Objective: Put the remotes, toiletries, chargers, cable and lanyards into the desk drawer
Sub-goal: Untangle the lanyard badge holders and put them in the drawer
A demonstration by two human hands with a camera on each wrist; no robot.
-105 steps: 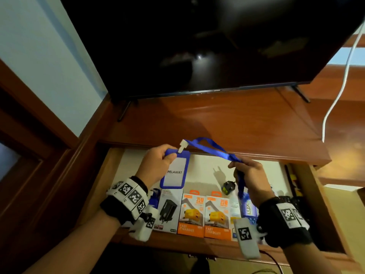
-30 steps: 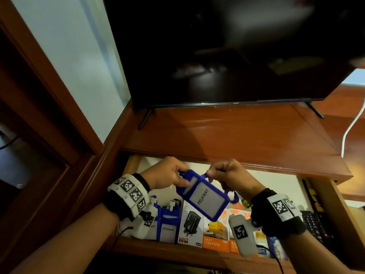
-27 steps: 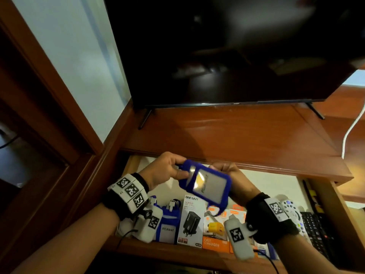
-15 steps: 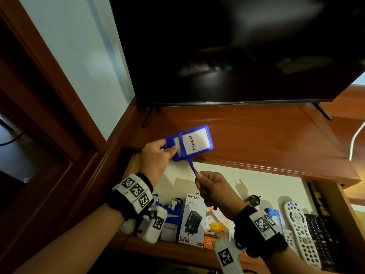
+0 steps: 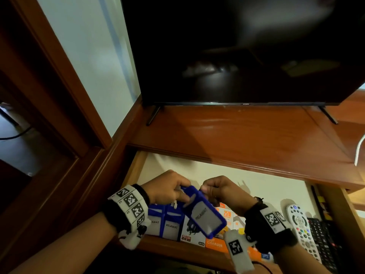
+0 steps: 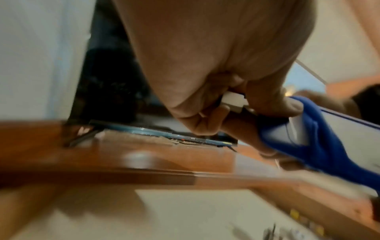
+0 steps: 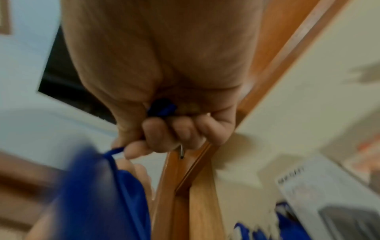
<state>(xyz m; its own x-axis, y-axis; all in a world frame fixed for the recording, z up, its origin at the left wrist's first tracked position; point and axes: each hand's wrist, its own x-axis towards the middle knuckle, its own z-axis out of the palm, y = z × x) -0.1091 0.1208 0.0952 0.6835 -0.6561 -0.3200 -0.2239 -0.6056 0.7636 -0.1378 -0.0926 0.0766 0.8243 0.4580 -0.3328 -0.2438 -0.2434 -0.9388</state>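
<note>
A blue badge holder [image 5: 205, 214] with a "PELAWAT" card hangs tilted over the front left of the open desk drawer [image 5: 256, 186]. My left hand [image 5: 182, 194] pinches its top end by the white clip [image 6: 233, 101]. My right hand [image 5: 206, 189] is fisted round the bunched blue lanyard strap [image 7: 162, 108], close against the holder's top. Two more blue badge holders [image 5: 166, 222] stand in the drawer's front left corner, with boxed chargers [image 5: 191, 234] beside them. A white remote [image 5: 300, 222] and a black remote [image 5: 324, 240] lie at the drawer's right.
A dark TV [image 5: 237, 50] stands on the wooden desk top [image 5: 237, 139] above the drawer. A white cable [image 5: 359, 151] hangs at the right edge. A wall and wooden frame [image 5: 59, 86] close off the left.
Half a second ago my left hand held the badge holder up above the desk edge with the strap stretched to my right hand. Both hands have since come down together over the drawer.
</note>
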